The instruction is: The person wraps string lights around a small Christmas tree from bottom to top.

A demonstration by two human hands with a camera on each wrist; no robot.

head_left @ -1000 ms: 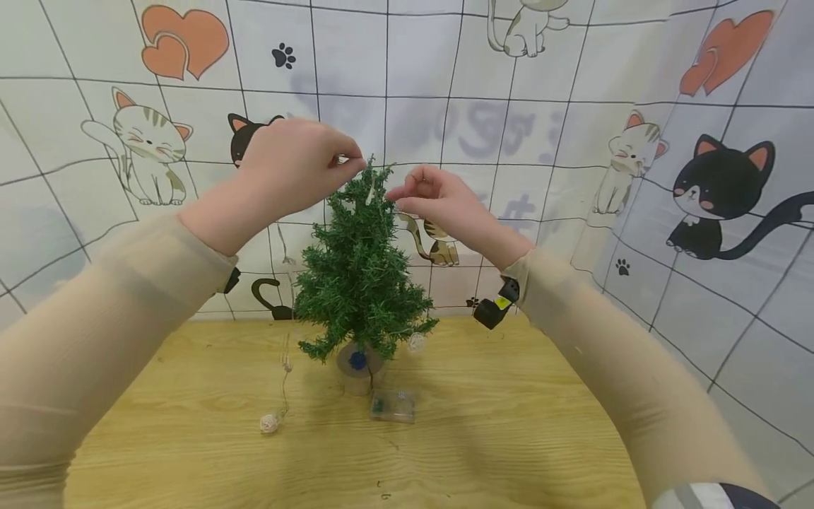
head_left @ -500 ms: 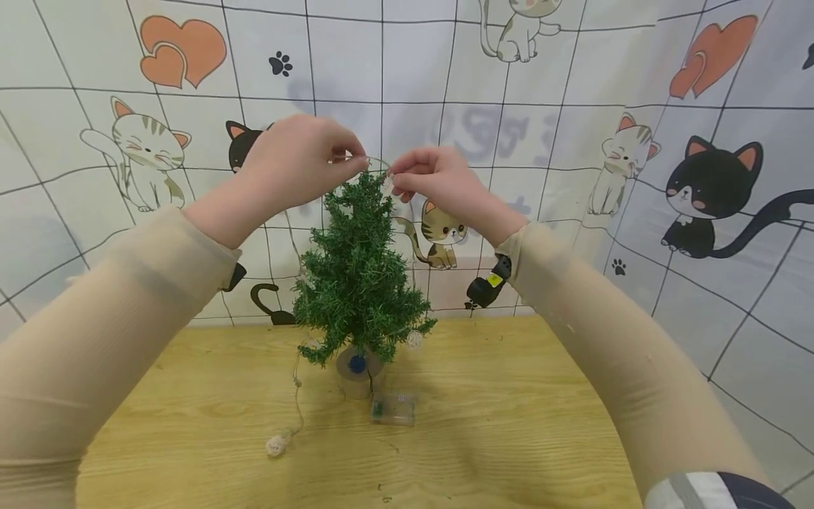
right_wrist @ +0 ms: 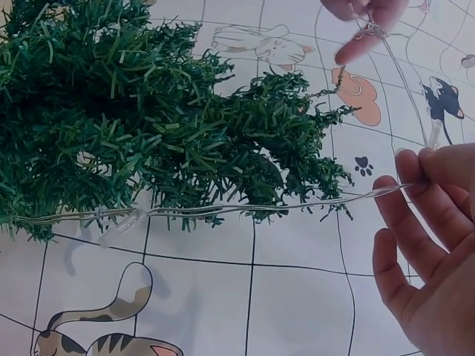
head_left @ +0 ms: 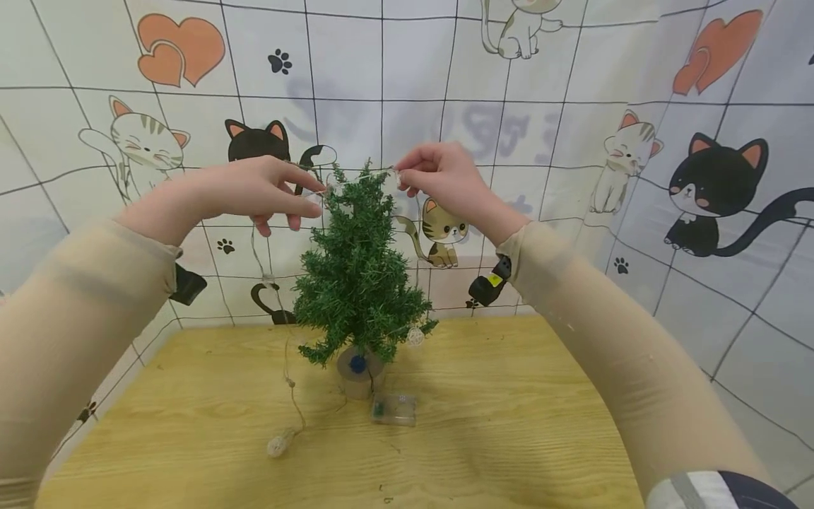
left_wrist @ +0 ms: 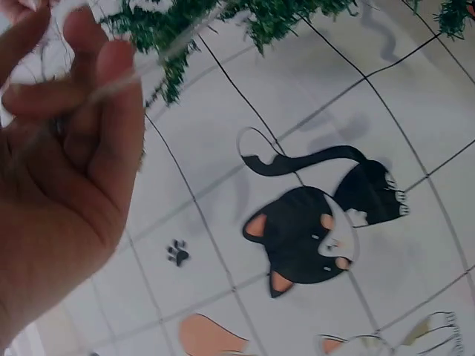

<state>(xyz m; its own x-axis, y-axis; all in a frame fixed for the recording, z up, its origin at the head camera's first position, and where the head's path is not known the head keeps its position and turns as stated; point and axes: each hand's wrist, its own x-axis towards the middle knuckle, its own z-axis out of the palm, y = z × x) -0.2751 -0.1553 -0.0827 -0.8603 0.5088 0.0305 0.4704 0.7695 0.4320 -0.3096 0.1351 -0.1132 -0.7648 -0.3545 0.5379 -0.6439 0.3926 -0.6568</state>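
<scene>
A small green artificial Christmas tree (head_left: 362, 276) stands upright on a round base (head_left: 360, 382). A thin wire of string lights (right_wrist: 297, 205) with clear little bulbs runs across its top between my two hands. Right of the treetop, my right hand (head_left: 448, 177) pinches the wire between thumb and index finger. To the left of the top, my left hand (head_left: 254, 187) holds the wire at its fingers, and the strand hangs below it. One white woven ball (head_left: 277, 445) of the strand lies on the table; another ball (head_left: 415, 336) hangs by the lower right branches.
A clear battery box (head_left: 394, 410) lies on the wooden table (head_left: 509, 424) in front of the tree base. Behind the table hangs a white gridded cloth (head_left: 420, 56) printed with cats and hearts.
My left hand has moved left and down from the treetop, drawing the wire across. My right hand has risen slightly since a second ago. The hanging strand on the left has swung outward.
</scene>
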